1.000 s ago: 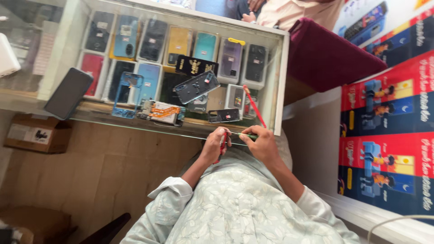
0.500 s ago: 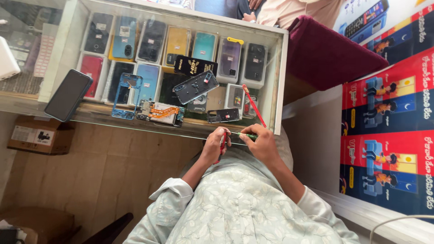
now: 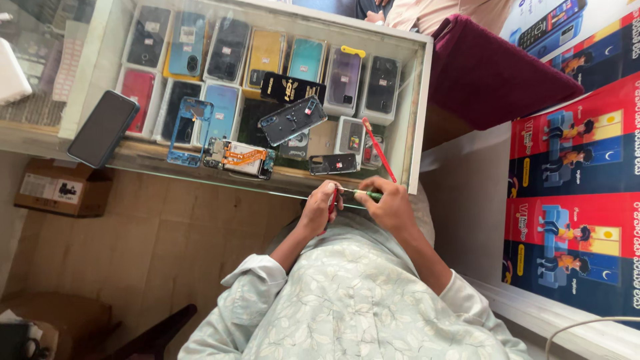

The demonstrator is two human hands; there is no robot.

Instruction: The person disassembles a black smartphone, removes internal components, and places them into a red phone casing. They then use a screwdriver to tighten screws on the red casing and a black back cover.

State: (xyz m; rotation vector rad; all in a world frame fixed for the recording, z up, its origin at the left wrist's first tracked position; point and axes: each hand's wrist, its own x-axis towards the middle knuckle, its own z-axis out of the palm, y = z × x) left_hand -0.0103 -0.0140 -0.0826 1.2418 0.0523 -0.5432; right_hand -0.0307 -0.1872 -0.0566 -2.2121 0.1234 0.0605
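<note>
Left hand [image 3: 321,208] clamps a small red item | right hand [image 3: 390,205] grips our green-handled screwdriver [image 3: 360,194], tip meeting it | both unmoved, at the glass desk [image 3: 200,179] edge below the opened phone [image 3: 239,158].

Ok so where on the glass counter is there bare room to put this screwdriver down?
The barest strip runs along the counter's near edge, between the black phone at the left and the open circuit board. Around the board, the blue frame and the loose back cover, the glass is crowded. Both hands, left and right, fill the right corner.
</note>
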